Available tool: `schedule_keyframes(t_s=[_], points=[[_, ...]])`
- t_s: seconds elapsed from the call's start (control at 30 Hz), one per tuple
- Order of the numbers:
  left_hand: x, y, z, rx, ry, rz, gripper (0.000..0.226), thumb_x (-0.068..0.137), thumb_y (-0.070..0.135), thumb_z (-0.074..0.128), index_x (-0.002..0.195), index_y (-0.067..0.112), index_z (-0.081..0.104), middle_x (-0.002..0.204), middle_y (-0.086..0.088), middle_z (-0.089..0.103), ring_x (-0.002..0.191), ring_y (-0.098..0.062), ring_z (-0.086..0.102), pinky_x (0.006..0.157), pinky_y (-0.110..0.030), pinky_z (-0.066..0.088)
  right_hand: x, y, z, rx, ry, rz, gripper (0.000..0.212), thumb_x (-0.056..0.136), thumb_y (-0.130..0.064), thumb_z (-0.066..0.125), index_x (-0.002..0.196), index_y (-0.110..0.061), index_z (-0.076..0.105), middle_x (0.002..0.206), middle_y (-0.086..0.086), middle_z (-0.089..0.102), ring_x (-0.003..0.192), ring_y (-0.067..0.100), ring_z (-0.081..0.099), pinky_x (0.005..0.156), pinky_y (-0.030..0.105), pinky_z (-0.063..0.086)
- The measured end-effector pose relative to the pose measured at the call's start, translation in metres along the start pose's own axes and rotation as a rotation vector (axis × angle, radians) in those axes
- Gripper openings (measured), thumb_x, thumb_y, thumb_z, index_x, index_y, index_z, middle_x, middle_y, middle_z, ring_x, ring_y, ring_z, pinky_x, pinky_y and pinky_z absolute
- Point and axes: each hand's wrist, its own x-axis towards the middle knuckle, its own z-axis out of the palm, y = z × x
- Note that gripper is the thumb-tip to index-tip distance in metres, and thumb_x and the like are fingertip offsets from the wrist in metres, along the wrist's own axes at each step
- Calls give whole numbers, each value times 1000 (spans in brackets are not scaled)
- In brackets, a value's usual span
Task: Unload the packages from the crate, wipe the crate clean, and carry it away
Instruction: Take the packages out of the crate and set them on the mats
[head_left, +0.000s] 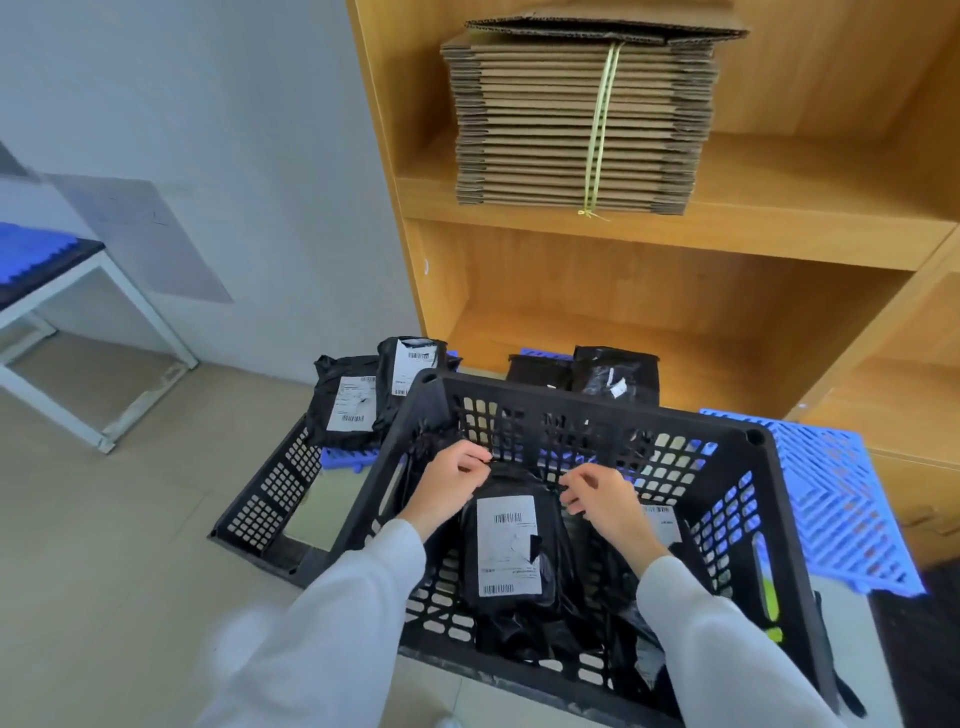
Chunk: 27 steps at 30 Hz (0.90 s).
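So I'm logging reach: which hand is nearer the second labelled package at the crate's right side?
Right. The right hand hovers just left of that package; the left hand is farther left, across the centre package.

Tiled floor (104, 519), black crate (597, 410), blue pallet (841, 493) (slatted)

We can read no text: the white labels (508, 545) on the black packages (511, 558) show only barcodes and blurred print.
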Motion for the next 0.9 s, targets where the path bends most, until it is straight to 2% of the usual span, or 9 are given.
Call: schedule_keyframes(t_s=[0.13,0.2,0.33,0.47,0.53,0.6,0.67,0.73,0.9], points=[[9,-21,8,-53,-40,-247,21,99,18,58,120,19,60,113,-6,66,101,-20,65,96,-42,55,11,24,16,21,-75,104,16,102,-28,55,96,-23,69,88,0,76,76,16,69,71,27,51],[14,-32,12,27,-88,-331,32,100,23,58,131,16,54,115,-8,63,102,-23,62,95,-42,54,16,32,22,22,-125,160,14,101,-28,56,96,-23,68,94,2,75,79,16,68,74,29,51],[24,-53,18,332,-237,-371,56,100,30,59,150,10,39,147,-11,50,132,-28,51,98,-32,42,25,42,36,34,-172,264,14,99,-30,55,104,-22,65,106,7,70,88,19,66,71,31,51],[31,-58,28,337,-304,-432,54,99,30,58,146,9,43,148,-8,51,132,-25,51,108,-34,42,32,53,51,13,-258,354,45,96,-38,60,136,-17,58,105,-4,63,102,21,60,98,42,48],[36,-64,36,309,-323,-459,58,98,25,58,150,9,39,150,-8,50,135,-25,50,111,-33,41,34,58,59,12,-312,377,56,91,-45,61,140,-18,56,125,-2,65,109,18,62,95,40,50],[42,-72,43,297,-310,-478,63,96,23,59,153,8,37,150,-8,50,135,-25,50,112,-36,42,33,57,66,4,-347,406,68,89,-48,60,147,-15,47,142,1,55,117,20,58,87,34,51],[42,-72,47,245,-315,-513,53,97,23,57,146,9,43,139,-3,55,124,-24,54,105,-35,46,32,54,70,1,-332,373,44,99,-33,56,138,-11,53,133,3,58,108,18,58,75,25,47],[43,-69,50,153,-315,-577,41,100,23,55,139,15,48,127,-3,56,115,-26,53,97,-35,47,36,56,74,24,-327,331,27,101,-21,56,124,-12,66,120,1,67,102,16,63,72,23,47],[48,-68,44,-107,-261,-695,58,95,29,66,144,14,39,149,-13,48,132,-41,49,102,-47,50,35,56,73,148,-321,323,23,98,-15,61,115,-15,76,113,-3,75,102,12,69,73,18,47]])
